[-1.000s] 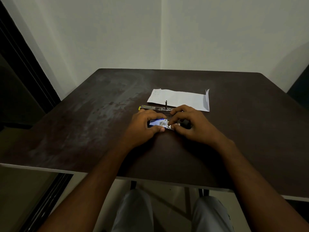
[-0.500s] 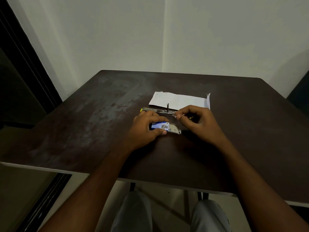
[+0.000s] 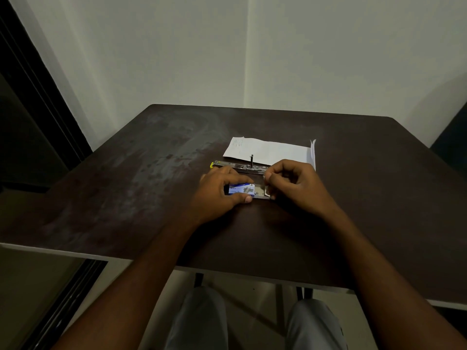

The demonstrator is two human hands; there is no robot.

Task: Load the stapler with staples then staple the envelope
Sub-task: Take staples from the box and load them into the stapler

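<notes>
My left hand [image 3: 217, 195] grips a small blue staple box [image 3: 240, 190] flat on the dark table [image 3: 141, 188]. The box's inner tray [image 3: 259, 192] is slid out to the right. My right hand [image 3: 298, 188] pinches the tray's right end with thumb and forefinger; whether staples are between the fingertips is hidden. Just behind my hands the stapler [image 3: 227, 164] lies opened out flat, metal rail up, with a yellow tip at its left end and a thin pin standing upright. The white envelope [image 3: 273, 151] lies flat behind the stapler, its right edge curled up.
The table's near edge runs just above my knees [image 3: 199, 317]. Pale walls meet in a corner behind the table. A dark door frame [image 3: 38, 97] stands on the left.
My right hand went up toward the stapler, then came back down to the tray's right end. The tray now sticks out of the box. My left hand stayed on the box.
</notes>
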